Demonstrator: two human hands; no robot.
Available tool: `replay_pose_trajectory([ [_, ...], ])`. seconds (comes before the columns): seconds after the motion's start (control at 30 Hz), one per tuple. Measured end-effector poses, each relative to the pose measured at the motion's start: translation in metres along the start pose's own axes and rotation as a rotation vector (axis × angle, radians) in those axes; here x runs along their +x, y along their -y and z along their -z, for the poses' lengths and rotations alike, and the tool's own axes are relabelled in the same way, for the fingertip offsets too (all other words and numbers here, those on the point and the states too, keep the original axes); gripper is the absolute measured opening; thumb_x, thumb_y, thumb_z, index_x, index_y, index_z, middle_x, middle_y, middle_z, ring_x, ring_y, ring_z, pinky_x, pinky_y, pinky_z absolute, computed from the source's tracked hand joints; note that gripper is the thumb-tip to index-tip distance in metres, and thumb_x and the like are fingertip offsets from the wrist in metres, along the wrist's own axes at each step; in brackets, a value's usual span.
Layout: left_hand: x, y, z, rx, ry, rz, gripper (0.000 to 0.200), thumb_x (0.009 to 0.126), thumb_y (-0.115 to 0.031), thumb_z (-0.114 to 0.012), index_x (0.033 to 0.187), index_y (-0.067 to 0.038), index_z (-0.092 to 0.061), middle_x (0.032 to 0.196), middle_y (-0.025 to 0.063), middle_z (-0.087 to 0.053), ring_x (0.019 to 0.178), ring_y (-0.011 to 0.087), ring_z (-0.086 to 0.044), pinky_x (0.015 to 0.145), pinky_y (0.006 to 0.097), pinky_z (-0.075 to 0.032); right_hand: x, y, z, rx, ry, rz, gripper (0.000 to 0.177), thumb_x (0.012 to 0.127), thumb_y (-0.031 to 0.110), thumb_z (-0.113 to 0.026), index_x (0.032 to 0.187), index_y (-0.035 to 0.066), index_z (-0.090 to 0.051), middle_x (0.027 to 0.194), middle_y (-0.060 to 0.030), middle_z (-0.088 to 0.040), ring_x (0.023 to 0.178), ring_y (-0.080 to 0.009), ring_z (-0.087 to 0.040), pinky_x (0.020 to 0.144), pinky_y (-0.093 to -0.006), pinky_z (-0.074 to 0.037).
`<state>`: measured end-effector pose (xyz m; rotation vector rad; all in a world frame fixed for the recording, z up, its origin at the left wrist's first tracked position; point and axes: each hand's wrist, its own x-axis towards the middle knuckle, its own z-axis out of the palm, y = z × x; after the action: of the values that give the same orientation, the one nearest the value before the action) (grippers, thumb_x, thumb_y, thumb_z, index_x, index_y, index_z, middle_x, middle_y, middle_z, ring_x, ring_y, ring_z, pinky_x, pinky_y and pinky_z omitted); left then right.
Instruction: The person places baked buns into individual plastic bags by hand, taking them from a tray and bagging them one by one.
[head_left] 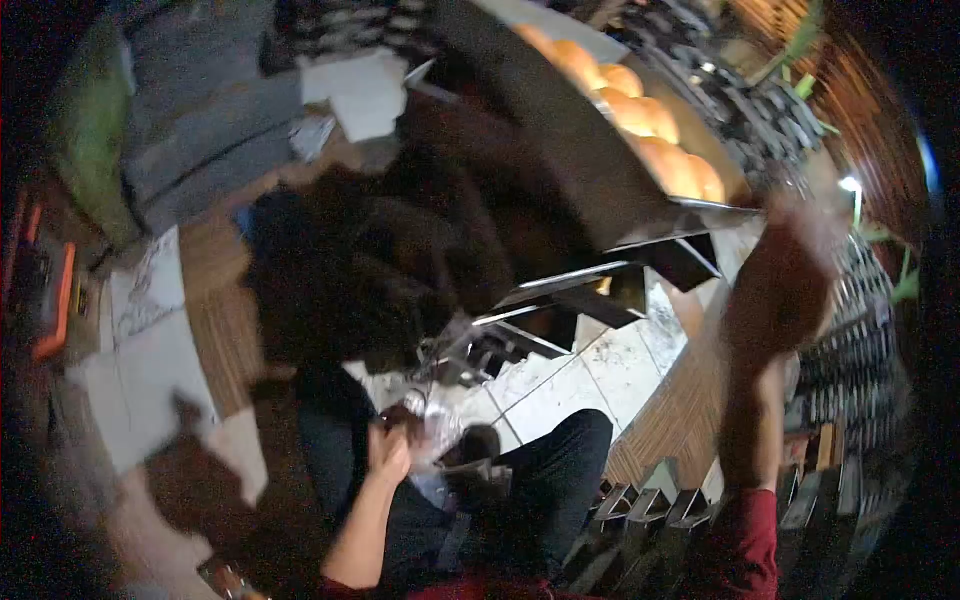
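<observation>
A long metal baking tray (600,190) carries a row of golden bread rolls (640,115) and tilts across the upper middle of the view. My right hand (800,235), on a raised arm with a red sleeve, is at the tray's right corner and seems to grip it; motion blurs the fingers. My left hand (388,452) is low by my lap, fingers closed around a crumpled clear plastic piece (435,425). My dark trousers (540,480) show below it.
More dark metal trays (570,300) are stacked under the raised one. The floor has pale marbled tiles (560,390) and wood strips (680,410). Grey boxes (200,120) and white paper (365,95) lie upper left. An orange-edged device (55,300) sits at far left.
</observation>
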<state>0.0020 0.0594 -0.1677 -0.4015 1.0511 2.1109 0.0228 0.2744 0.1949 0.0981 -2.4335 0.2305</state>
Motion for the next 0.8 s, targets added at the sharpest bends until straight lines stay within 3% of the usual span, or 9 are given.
replay_pose_trajectory([
  [0.03,-0.006,-0.012,-0.011,-0.067,-0.02,0.002,0.009,0.081,-0.013,-0.058,0.086,-0.005,-0.056,0.077,0.0058,-0.058,0.067,0.0149,-0.056,0.059,0.0259,-0.048,0.033,-0.025,-0.002,-0.304,-0.393,0.055,0.017,0.082,0.01,-0.053,0.095,0.002,-0.058,0.091,-0.0098,-0.061,0.076,-0.0163,-0.058,0.071,-0.0266,-0.045],
  [0.1,0.007,-0.004,0.0,-0.148,0.114,-0.055,0.011,0.081,-0.011,-0.058,0.088,-0.004,-0.057,0.08,0.0073,-0.059,0.07,0.0154,-0.058,0.06,0.027,-0.05,0.092,-0.098,0.002,-0.262,0.221,-0.045,0.036,0.087,0.024,-0.05,0.113,0.0,-0.05,0.108,-0.0088,-0.056,0.089,-0.0167,-0.055,0.078,-0.0299,-0.044],
  [0.17,0.004,-0.011,-0.007,-0.331,0.103,0.011,0.011,0.08,-0.007,-0.058,0.089,-0.002,-0.057,0.083,0.0086,-0.06,0.072,0.0159,-0.059,0.061,0.0279,-0.051,0.1,-0.126,-0.008,-0.01,0.565,-0.275,0.039,0.087,0.027,-0.05,0.114,0.0,-0.049,0.109,-0.0091,-0.055,0.091,-0.0172,-0.054,0.079,-0.0306,-0.043],
  [0.2,0.006,-0.018,-0.007,-0.259,0.267,-0.055,0.012,0.08,-0.005,-0.057,0.091,0.0,-0.056,0.085,0.0101,-0.061,0.074,0.0172,-0.06,0.062,0.0273,-0.052,0.1,-0.13,-0.012,0.093,0.617,-0.373,0.04,0.086,0.029,-0.05,0.115,0.0,-0.049,0.11,-0.0093,-0.054,0.092,-0.0175,-0.054,0.08,-0.0309,-0.042],
  [0.47,0.011,-0.02,-0.017,-0.239,0.31,-0.125,0.015,0.079,-0.008,-0.06,0.091,0.0,-0.056,0.082,0.0085,-0.059,0.075,0.0182,-0.058,0.07,0.0314,-0.048,0.087,-0.144,-0.004,0.387,0.548,-0.656,0.054,0.084,0.041,-0.05,0.119,0.0,-0.045,0.116,-0.0104,-0.051,0.101,-0.0194,-0.05,0.086,-0.0337,-0.039],
  [0.63,0.018,-0.007,-0.007,-0.067,0.304,-0.143,0.022,0.081,-0.023,-0.058,0.093,-0.004,-0.056,0.087,0.0087,-0.059,0.078,0.0202,-0.056,0.073,0.0337,-0.047,0.076,-0.135,0.017,0.484,0.742,-0.531,0.071,0.07,0.035,-0.064,0.125,-0.002,-0.039,0.124,-0.0149,-0.044,0.118,-0.021,-0.037,0.1,-0.0307,-0.026],
  [0.7,0.018,-0.004,0.003,-0.036,0.398,-0.076,0.024,0.083,-0.023,-0.056,0.096,-0.003,-0.053,0.093,0.0086,-0.058,0.082,0.0208,-0.056,0.075,0.0374,-0.047,0.071,-0.135,0.018,0.409,0.675,-0.532,0.082,0.066,0.043,-0.067,0.126,-0.003,-0.036,0.121,-0.0139,-0.045,0.114,-0.0213,-0.041,0.095,-0.0328,-0.031],
  [0.77,0.012,-0.003,0.001,-0.135,0.379,-0.077,0.023,0.086,-0.022,-0.053,0.093,0.0,-0.055,0.088,0.0097,-0.059,0.081,0.0188,-0.057,0.075,0.0327,-0.046,0.058,-0.157,0.026,0.73,0.24,-0.709,0.075,0.07,0.047,-0.065,0.125,0.003,-0.038,0.118,-0.0111,-0.046,0.105,-0.0213,-0.048,0.083,-0.0365,-0.043],
  [0.8,0.023,0.012,0.014,-0.122,0.275,-0.079,0.02,0.085,-0.019,-0.053,0.096,-0.002,-0.053,0.091,0.0098,-0.059,0.083,0.0196,-0.057,0.079,0.0334,-0.047,0.055,-0.139,0.026,0.951,-0.147,-0.676,0.066,0.073,0.045,-0.062,0.122,0.007,-0.04,0.116,-0.0117,-0.047,0.102,-0.024,-0.049,0.084,-0.0418,-0.044],
])
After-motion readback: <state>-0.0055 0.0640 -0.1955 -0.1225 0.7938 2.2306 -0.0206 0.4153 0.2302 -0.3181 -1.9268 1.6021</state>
